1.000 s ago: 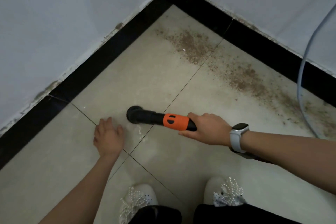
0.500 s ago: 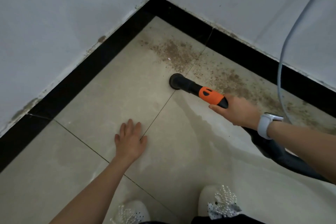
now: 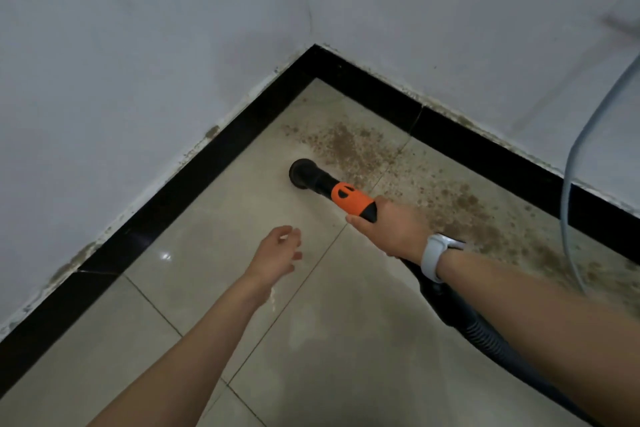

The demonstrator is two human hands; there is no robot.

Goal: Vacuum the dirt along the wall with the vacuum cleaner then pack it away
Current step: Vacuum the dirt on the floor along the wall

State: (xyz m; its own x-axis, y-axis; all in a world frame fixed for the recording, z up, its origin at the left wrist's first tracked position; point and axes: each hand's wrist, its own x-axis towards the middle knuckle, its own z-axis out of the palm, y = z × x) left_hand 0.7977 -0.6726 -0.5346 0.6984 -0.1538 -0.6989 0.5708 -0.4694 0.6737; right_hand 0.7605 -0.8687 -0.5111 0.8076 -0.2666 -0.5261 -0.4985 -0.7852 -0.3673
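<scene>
I'm gripping the black-and-orange plastic vacuum cleaner wand (image 3: 337,191) in my right hand (image 3: 391,230), its round black nozzle (image 3: 302,174) sitting on the tile beside the brown scattered dirt (image 3: 349,146) lying along the black skirting.

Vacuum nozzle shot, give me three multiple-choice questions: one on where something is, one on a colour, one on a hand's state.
1. Where is the nozzle?
A. on the tile just left of the dirt
B. against the wall
C. lifted beside the cable

2. What colour is the collar behind the nozzle?
A. blue
B. orange
C. green

3. What is the left hand doing?
A. gripping the hose
B. holding a cloth
C. open, holding nothing

Answers: 1 A, its round head sits on the floor at the patch's left edge; 2 B, it is bright orange against the black tube; 3 C, its fingers hang relaxed while the right hand grips the vacuum.
</scene>
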